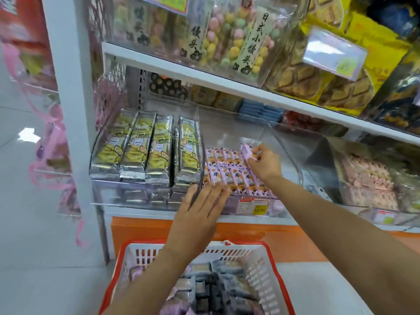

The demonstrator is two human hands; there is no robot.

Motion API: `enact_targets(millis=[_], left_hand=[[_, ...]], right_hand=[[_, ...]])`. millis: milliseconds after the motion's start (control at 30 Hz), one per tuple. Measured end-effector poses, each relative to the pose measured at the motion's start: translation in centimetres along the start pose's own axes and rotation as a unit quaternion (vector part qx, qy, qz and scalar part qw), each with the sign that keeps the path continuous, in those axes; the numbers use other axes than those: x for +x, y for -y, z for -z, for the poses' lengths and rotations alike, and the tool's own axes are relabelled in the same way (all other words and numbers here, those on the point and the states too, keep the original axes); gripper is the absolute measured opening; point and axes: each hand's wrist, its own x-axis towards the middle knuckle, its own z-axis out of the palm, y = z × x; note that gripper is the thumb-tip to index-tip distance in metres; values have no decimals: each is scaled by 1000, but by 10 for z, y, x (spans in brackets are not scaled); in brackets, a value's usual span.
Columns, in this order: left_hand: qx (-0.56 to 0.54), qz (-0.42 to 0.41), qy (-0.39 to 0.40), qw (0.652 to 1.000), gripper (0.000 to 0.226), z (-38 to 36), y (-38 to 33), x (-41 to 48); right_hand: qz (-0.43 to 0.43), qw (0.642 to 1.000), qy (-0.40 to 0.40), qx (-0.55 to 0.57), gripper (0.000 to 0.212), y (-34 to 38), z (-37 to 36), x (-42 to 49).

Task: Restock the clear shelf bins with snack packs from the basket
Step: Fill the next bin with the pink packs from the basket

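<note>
The right hand (264, 163) reaches into the middle bin (285, 153), fingers curled round a pink pack (247, 152) held tilted at the back right of the rows of packs (227, 175) already lying there. The left hand (200, 210) is flat, fingers straight and together, against the bin's front edge (it holds nothing). The basket (113, 271) sits below the shelf, between the forearms, with purple and grey packets (204, 289) inside. Silver packs (145, 148) fill the next bin to the left.
</note>
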Motion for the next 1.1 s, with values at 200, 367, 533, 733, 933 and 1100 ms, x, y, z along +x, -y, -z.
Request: enact_targets(millis=[200, 367, 533, 733, 933, 1100], left_hand=[[19, -5, -20, 1000, 71, -6, 1, -1], [29, -10, -37, 999, 67, -8, 1, 1], [15, 7, -39, 999, 61, -5, -2, 1], [7, 9, -16, 1000, 75, 6, -6, 1], [5, -1, 5, 1000, 71, 7, -18, -29], [-21, 5, 90, 996, 70, -3, -23, -68]], right_hand=[[-6, 996, 3, -86, 25, -6, -24, 21], [-10, 994, 15, -104, 29, -11, -26, 25], [1, 995, 48, -85, 41, -8, -12, 15], [91, 990, 22, 106, 24, 14, 17, -30], [211, 924, 125, 293, 15, 32, 54, -113], [210, 901, 192, 326, 9, 7, 32, -168]])
